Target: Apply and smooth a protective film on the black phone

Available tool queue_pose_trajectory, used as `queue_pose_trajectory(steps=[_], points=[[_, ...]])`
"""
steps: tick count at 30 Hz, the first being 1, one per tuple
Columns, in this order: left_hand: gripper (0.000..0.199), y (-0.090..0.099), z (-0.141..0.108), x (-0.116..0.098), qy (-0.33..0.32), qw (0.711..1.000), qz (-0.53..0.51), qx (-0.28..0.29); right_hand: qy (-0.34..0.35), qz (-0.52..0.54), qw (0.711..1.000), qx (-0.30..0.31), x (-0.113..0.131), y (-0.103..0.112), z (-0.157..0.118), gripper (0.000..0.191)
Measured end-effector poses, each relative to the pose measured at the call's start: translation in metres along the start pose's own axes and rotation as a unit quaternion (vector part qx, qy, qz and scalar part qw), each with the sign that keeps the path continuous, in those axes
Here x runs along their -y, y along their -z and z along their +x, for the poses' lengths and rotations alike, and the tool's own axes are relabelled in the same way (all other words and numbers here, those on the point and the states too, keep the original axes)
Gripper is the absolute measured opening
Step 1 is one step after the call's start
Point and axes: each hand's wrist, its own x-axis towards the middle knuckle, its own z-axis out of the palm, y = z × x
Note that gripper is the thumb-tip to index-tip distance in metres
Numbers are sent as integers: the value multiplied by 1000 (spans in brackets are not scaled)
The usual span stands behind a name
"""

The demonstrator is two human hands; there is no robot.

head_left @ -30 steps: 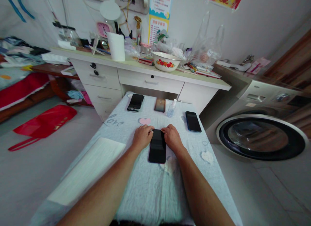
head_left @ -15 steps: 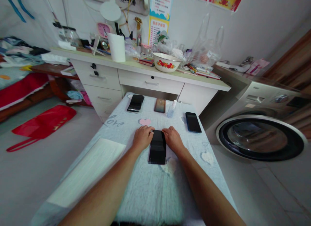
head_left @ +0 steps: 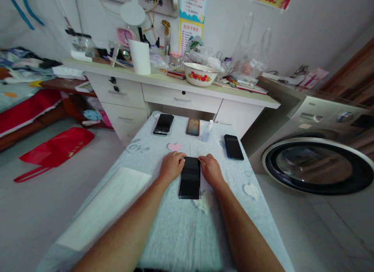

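Note:
A black smartphone (head_left: 190,178) lies flat on the cloth-covered table, its dark screen up and its near end blurred by pixels. My left hand (head_left: 173,164) grips the phone's far left corner with fingers bent together. At the far right corner, my right hand (head_left: 209,166) pinches the edge between thumb and fingers. Beyond the hands are a stack of dark phones (head_left: 163,124), a pixelated brownish rectangle (head_left: 193,127) and a clear spray bottle (head_left: 207,131). Another phone with a blue edge (head_left: 233,147) rests to the right.
A pale cloth with hearts and lettering covers the table (head_left: 187,233). A long whitish sheet (head_left: 108,205) lies on its left side. Behind stands a white desk (head_left: 181,98) bearing a flowered bowl (head_left: 200,75). A washing machine (head_left: 315,124) is at right; a red bag (head_left: 58,147) lies on the floor.
My right hand has shifted slightly to the right along the phone's far corner. My left hand and the phone stay nearly where they were. The view has turned very slightly.

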Motion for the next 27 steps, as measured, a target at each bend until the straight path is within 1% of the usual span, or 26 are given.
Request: queue_pose_trajectory(steps=[4,9,15,19,22,27], points=[[26,0,0,0,0,1000,0,-1,14,-1,1000,1,-3,1,-1,31],[26,-3,0,2,-2,1000,7,-1,43,9,999,20,-5,3,-4,29],[26,-4,0,3,-8,1000,7,-9,82,17,995,48,1,9,-8,27],[26,-3,0,2,-9,1000,4,-6,118,31,991,49,4,11,-11,27],[26,-3,0,3,-7,1000,7,-4,117,40,992,35,3,8,-10,26],[27,-2,1,3,-11,1000,10,-4,87,34,996,7,3,0,-6,25]])
